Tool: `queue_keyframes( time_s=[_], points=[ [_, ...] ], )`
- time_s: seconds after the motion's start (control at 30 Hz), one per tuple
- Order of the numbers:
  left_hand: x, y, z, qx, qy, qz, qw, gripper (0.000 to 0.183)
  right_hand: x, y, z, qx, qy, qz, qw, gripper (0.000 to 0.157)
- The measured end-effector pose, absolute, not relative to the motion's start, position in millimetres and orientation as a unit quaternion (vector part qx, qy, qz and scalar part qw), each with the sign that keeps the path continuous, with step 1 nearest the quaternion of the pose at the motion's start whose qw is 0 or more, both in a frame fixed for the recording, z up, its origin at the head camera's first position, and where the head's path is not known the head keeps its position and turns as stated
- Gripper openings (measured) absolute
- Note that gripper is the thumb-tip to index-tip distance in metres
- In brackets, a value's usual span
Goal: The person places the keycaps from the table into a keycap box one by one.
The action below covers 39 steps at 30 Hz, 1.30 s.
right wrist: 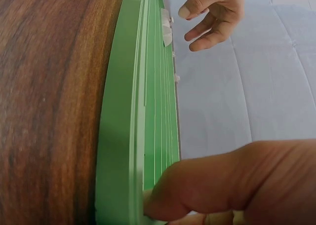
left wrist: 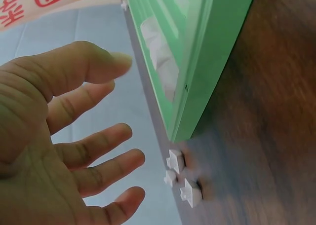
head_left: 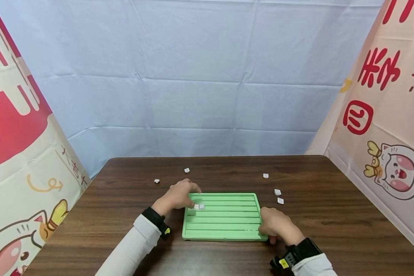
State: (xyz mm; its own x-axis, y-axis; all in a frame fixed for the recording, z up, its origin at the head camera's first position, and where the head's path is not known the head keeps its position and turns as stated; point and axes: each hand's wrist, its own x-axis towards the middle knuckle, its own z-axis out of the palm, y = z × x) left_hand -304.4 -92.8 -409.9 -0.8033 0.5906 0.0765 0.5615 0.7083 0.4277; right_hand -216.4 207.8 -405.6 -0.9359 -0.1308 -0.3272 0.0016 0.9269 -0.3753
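Observation:
A green ridged tray (head_left: 224, 220) lies flat on the table. Two white keycaps (head_left: 201, 207) sit side by side in one of its rows, near the left end. My left hand (head_left: 180, 196) hovers over the tray's left side, thumb by these keycaps. In the left wrist view its fingers (left wrist: 101, 178) are spread, with nothing between them and the thumb. At the tray's front right corner, my right hand (head_left: 277, 224) grips the rim; the right wrist view shows its thumb (right wrist: 192, 188) on the inner edge. Its other fingers are mostly hidden there.
Loose white keycaps lie on the dark wooden table (head_left: 124, 214): one keycap (head_left: 156, 181) and another (head_left: 187, 170) beyond the left hand, and three to the right, including a keycap (head_left: 280, 201) near the tray. A pale blue cloth (head_left: 193, 96) hangs behind the table.

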Motion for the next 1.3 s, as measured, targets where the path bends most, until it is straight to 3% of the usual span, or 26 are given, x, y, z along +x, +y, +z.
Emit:
queue_keyframes(
  time_s=[0.73,1.3],
  points=[
    [-324.2,-121.5,-418.5,0.246,0.942,0.227,0.035,0.043,-215.2,209.0,-406.3,-0.036,0.968,-0.181,0.168,0.014],
    [-345.4,-129.6,-436.6,0.205,0.947,0.246,0.017,0.025,-216.5,208.5,-406.9,-0.034,0.968,-0.181,0.169,0.013]
  ],
)
